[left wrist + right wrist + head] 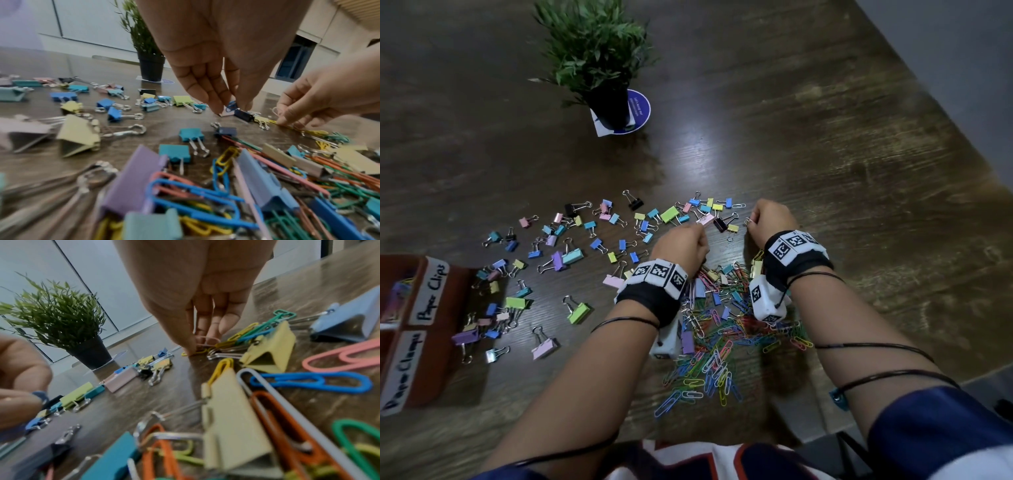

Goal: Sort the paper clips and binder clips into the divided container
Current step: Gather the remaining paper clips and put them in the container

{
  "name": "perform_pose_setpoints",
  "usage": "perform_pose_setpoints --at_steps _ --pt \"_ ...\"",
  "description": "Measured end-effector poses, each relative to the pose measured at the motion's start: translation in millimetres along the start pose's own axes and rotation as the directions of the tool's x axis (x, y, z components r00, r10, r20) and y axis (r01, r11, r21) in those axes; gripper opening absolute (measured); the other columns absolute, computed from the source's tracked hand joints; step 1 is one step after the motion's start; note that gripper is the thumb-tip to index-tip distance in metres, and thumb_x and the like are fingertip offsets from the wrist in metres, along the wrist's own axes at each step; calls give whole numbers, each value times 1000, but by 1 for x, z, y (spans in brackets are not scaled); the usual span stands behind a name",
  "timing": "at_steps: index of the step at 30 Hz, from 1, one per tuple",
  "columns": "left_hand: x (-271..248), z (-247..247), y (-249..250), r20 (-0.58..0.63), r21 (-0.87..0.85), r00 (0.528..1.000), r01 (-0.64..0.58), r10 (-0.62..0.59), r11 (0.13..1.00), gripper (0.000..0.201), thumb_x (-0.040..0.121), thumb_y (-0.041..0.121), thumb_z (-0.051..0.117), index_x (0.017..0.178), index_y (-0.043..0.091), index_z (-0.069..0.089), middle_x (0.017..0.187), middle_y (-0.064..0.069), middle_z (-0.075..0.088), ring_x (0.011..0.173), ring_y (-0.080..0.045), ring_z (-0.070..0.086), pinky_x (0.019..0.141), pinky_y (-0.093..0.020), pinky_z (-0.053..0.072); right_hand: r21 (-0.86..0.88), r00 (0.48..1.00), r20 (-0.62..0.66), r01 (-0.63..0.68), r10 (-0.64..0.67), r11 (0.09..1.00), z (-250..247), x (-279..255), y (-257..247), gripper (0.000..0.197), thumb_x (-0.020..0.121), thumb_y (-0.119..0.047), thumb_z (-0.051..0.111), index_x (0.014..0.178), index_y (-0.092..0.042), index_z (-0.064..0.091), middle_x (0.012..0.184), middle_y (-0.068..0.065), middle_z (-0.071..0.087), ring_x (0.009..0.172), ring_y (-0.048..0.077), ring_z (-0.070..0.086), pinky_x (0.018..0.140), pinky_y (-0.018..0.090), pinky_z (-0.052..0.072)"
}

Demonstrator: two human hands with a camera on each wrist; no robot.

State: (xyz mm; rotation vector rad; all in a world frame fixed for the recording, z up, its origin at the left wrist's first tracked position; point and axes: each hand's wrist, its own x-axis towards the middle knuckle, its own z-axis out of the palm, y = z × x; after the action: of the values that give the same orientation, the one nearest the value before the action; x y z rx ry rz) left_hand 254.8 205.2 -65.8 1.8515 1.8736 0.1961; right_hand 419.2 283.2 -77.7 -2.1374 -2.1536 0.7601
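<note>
- The left hand [683, 245] reaches down to the dark wood-grain table [825, 154], its fingertips [216, 104] pinched on a small blue paper clip [231, 105] that lies against a pale pink binder clip [707, 219].
- The right hand [770, 219] is curled, thumb and fingers nipping a thin pink wire paper clip [207, 341] at the table top; a yellow clip lies under the thumb, and whether it is also held is hard to tell in the blur.
- A tangled heap of coloured wire paper clips [717, 353] lies under and between both wrists, with a few pastel binder clips mixed in.
- Loose pastel and black binder clips [571, 255] are scattered over the table to the left of the hands and beyond them.
- The brown divided container [453, 308] sits at the left edge, with handwritten white labels; the "Paper Clips" compartment [397, 298] already holds some coloured clips.
- A green potted plant in a black pot [599, 61] stands well beyond the clips on a round blue coaster [642, 108].
</note>
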Motion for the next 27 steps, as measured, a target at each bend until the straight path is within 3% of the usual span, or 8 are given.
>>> perform_pose_setpoints --at_steps 6,9,13,16,18,21,24,27 --pt "-25 -14 -27 -68 -120 993 92 -100 989 3 90 10 57 90 14 57 92 0 61 83 -16 58 72 -27 45 -27 992 77 -99 101 995 -1 -9 -11 15 85 -11 68 97 -5 65 97 13 66 86 25 62 71 32 50" --pt "-41 -23 -45 -100 -182 984 128 -148 975 8 87 6 58 88 14 59 90 -1 63 82 -17 60 77 -32 51 -12 988 78 -131 132 991 0 -15 -17 20 84 -11 70 101 -1 66 102 16 66 89 28 63 74 34 53" --pt "-67 -40 -78 -213 -271 948 174 -236 947 18 86 6 61 83 22 56 90 0 62 77 -14 59 72 -28 50 93 996 -11 -85 86 992 1 -27 -40 11 87 -7 65 97 -2 64 99 14 65 86 26 60 75 32 50" --pt "-92 -61 -103 -308 -303 905 198 -292 932 12 87 8 63 86 19 59 89 0 62 75 -15 59 70 -29 50 182 977 -191 135 -99 974 2 -43 -79 2 85 -6 61 84 -8 60 89 5 57 81 22 54 72 31 45" --pt "-112 -78 -120 -358 -313 873 222 -331 924 8 87 10 63 90 17 61 91 0 62 76 -15 57 73 -32 49 260 946 -249 271 -207 927 8 -54 -108 11 80 -4 60 75 -13 56 82 2 56 76 20 51 66 26 37" --pt "-147 -106 -152 -453 -309 815 235 -360 922 12 88 10 62 98 16 67 96 -3 59 81 -13 55 77 -27 45 350 931 -212 356 -297 866 23 -68 -145 22 79 -3 61 70 -19 50 80 1 57 73 17 54 66 24 40" --pt "-182 -136 -186 -546 -261 727 324 -416 909 19 90 12 61 106 16 71 101 -7 58 85 -16 55 80 -21 36 399 927 -157 376 -342 836 37 -82 -167 21 79 -2 61 71 -19 52 77 0 58 69 14 55 63 23 46" --pt "-203 -158 -221 -603 -245 631 437 -489 866 21 91 14 61 109 13 71 107 -13 61 96 -27 59 88 -28 41 405 924 -122 379 -362 832 48 -91 -178 24 80 -1 60 70 -20 50 72 -5 55 64 9 51 60 20 38"
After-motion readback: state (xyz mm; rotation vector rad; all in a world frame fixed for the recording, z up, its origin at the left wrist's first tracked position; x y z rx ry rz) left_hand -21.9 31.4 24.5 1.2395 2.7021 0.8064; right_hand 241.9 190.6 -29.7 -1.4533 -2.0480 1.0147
